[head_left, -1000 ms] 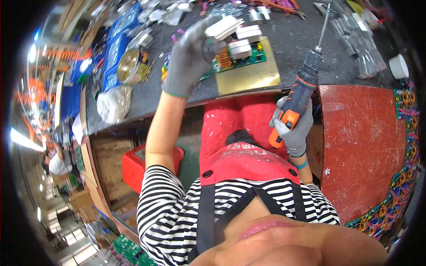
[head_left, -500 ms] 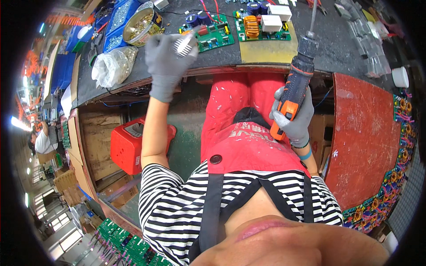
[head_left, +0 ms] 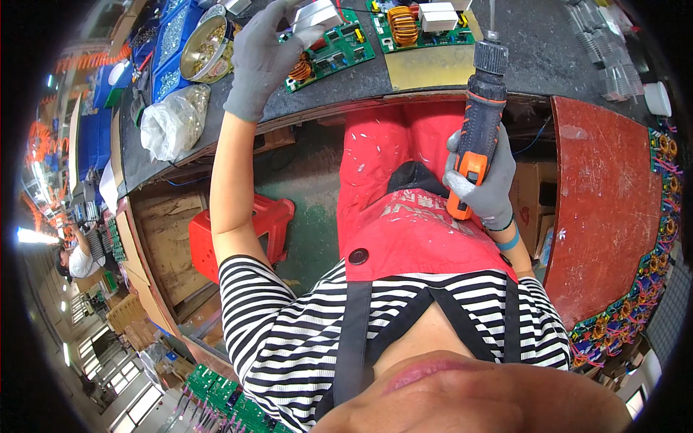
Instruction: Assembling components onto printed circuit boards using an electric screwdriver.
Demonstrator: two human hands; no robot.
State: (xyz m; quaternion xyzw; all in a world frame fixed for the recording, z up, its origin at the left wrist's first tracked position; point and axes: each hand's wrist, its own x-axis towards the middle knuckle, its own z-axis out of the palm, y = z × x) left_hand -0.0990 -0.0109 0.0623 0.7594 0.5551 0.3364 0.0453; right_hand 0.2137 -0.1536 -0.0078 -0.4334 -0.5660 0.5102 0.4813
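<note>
My gloved left hand [head_left: 263, 61] reaches over the left green circuit board [head_left: 345, 52]. Its thumb and finger grip a pale silver heat sink [head_left: 315, 14] at the board's far part. A copper coil [head_left: 300, 67] on the same board lies right beside the palm. In my gloved right hand [head_left: 491, 184] is a black and orange cordless screwdriver [head_left: 482, 119], held upright in front of my apron with its bit pointing to the bench. Beyond it sits a second circuit board [head_left: 426, 32] with a copper coil and white blocks, behind a yellowish plate [head_left: 432, 68].
At the bench's left are a round tin of small metal parts [head_left: 209, 50], blue bins [head_left: 172, 36] and a clear plastic bag [head_left: 173, 124]. Finned metal pieces [head_left: 613, 76] and a white cup [head_left: 657, 99] stand at the right. A red stool [head_left: 271, 231] is below the bench.
My left hand has moved farther over the left board, carrying the heat sink from the board's near side to its far part. The screwdriver has turned more upright, its bit shifting slightly left.
</note>
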